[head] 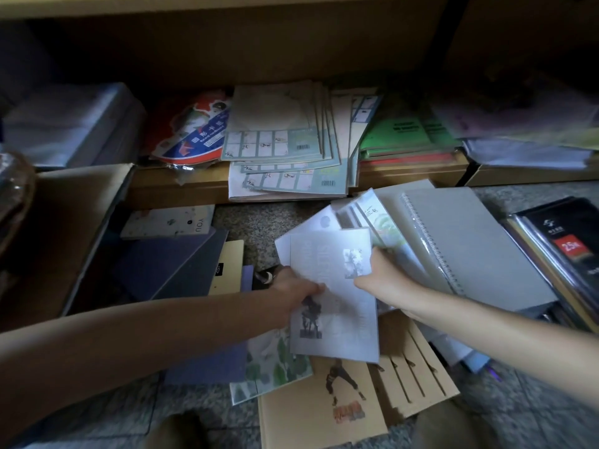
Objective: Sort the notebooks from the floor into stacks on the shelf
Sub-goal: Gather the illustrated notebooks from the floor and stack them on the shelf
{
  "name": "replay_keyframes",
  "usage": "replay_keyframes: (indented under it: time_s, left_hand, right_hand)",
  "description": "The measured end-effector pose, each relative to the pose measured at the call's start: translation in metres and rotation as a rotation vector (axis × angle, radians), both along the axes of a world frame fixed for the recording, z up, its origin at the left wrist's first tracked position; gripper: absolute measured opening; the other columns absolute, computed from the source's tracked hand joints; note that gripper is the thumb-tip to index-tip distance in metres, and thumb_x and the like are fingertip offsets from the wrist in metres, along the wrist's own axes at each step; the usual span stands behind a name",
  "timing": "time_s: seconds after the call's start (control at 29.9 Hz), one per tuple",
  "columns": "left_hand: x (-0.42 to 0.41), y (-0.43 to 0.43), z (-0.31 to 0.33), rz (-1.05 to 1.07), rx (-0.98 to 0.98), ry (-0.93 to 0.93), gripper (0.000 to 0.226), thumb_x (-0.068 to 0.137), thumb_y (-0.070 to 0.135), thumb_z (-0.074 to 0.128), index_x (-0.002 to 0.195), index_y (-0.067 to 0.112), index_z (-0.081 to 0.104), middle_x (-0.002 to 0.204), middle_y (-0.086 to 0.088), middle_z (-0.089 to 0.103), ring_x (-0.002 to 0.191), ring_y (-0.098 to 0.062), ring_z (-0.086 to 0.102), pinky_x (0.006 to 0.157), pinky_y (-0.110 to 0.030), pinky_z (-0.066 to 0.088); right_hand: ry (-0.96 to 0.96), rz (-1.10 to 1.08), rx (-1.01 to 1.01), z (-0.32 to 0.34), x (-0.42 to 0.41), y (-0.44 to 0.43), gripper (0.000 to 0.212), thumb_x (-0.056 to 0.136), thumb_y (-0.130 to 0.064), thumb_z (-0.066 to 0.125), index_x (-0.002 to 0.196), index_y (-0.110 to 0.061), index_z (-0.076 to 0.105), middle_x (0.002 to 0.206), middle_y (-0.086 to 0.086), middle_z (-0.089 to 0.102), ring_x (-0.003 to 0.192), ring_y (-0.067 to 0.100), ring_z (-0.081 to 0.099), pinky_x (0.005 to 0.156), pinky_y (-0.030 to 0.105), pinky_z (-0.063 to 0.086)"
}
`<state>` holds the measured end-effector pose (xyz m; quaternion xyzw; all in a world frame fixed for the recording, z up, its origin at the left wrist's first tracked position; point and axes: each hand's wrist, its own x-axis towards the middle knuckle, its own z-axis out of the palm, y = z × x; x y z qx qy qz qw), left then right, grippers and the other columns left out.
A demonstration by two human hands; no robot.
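Pale-grey notebook [340,332], long axis toward the shelf [181,189] ahead; we hold its left edge in the left grip [296,291], its right edge in the right grip [382,277].

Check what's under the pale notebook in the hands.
A leafy notebook and a tan notebook poke out beneath the pale notebook; their upper parts are covered.
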<state>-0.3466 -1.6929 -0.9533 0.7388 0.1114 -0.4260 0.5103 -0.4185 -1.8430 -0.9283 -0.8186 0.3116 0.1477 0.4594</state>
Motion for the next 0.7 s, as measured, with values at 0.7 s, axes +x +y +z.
replay_keyframes:
  time_s: [0.7]
  left_hand:
    - [0.013,-0.010,0.039,-0.082,-0.099,-0.264,0.042,0.074,0.005,0.077,0.091,0.021,0.041,0.087,0.005,0.051,0.082,-0.012,0.056,0.080,-0.033,0.052]
  right_hand:
    - [-0.257,-0.116,0.105,0.006,-0.017,-0.010,0.034,0.087,-0.004,0.055,0.112,-0.022,0.040,0.104,-0.005,0.055,0.097,0.011,0.054,0.068,0.018,0.044]
